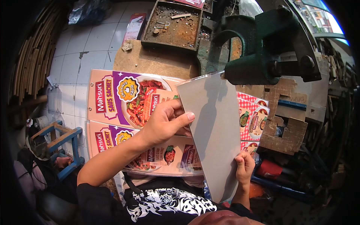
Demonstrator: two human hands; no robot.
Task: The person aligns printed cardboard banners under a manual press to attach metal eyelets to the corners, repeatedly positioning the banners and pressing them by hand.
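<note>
A grey sheet of board (pixel 215 123), plain side up, slants across the middle. My left hand (pixel 173 118) is closed on its left edge, thumb on top and fingers partly hidden beneath. Lower down, my right hand (pixel 244 167) pinches the sheet's right edge. The far corner of the sheet touches or lies just under the head of a dark green press (pixel 255 69); I cannot tell which. Below my left arm and beside the sheet lie printed Mahsuri signs (pixel 125 88), glossy and overlapping, with small holes or eyelets at their left edge.
Beyond the signs is a wooden board (pixel 150 62), with a rusty metal tray (pixel 176 28) of small bits behind it. Red-checked printed sheets (pixel 253 120) and cut cardboard (pixel 287 129) lie to the right. A blue-framed stool (pixel 67 140) stands at left on the tiled floor (pixel 88 45).
</note>
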